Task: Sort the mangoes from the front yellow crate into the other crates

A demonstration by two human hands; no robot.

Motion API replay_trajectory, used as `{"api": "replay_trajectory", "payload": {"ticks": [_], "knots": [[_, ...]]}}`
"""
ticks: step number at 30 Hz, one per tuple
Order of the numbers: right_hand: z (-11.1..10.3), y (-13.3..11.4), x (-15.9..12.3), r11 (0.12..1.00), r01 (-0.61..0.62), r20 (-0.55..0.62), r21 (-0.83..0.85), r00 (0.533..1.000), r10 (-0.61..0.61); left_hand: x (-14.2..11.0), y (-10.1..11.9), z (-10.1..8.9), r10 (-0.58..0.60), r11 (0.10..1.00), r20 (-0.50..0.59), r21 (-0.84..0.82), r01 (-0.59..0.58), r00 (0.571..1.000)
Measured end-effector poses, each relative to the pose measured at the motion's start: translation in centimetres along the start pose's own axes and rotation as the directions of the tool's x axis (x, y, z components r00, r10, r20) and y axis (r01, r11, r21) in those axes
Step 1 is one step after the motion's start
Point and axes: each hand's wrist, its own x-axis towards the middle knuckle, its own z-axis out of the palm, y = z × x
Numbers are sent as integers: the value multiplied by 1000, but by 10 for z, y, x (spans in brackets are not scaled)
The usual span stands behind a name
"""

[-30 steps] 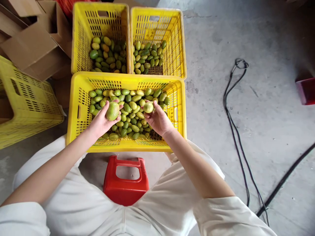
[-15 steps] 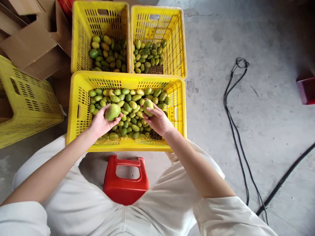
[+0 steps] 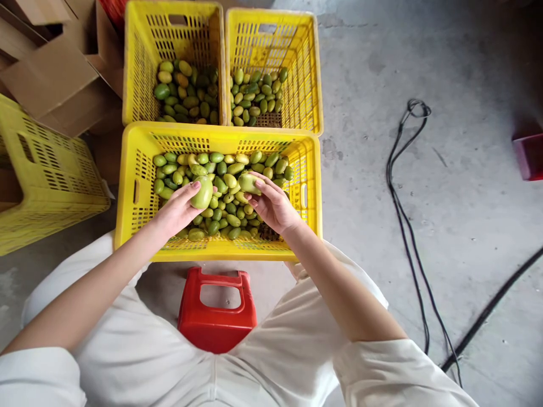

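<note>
My left hand (image 3: 180, 208) grips a large green mango (image 3: 202, 192), thumb on top of it. A second green mango (image 3: 249, 183), held more sideways, is between the fingers and thumb of my right hand (image 3: 274, 208). The two mangoes are apart, with a gap between them. Both hands are above a yellow plastic crate (image 3: 216, 253). Many smaller green and yellowish mangoes (image 3: 220, 216) lie loose in that crate, partly hidden by my hands.
Behind stand two more yellow crates, a left one (image 3: 139, 68) and a right one (image 3: 301, 62), both holding mangoes. Another yellow crate (image 3: 59, 169) and cardboard boxes (image 3: 51, 79) are at the left. A red plastic stool (image 3: 216, 328) is between my legs. Black cables (image 3: 399, 203) lie on the concrete floor.
My left hand has turned its mango and shifted it slightly right, bringing the thumb over it. My right hand has tipped its mango from upright to sideways, toward the left.
</note>
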Motion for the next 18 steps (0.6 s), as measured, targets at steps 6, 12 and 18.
{"api": "replay_trajectory", "payload": {"ticks": [6, 12, 18], "knots": [[0, 0, 0, 996, -88, -40, -20, 995, 87, -1, 8, 9, -71, 995, -39, -68, 68, 997], [-1, -4, -1, 992, -91, -32, 86, 995, 94, 0, 7, 9, -50, 996, -50, -79, 46, 997], [-2, -4, 0, 987, -122, 17, 109, 992, 121, -2, 4, 3, -5, 999, 7, -40, 5, 1000]]}}
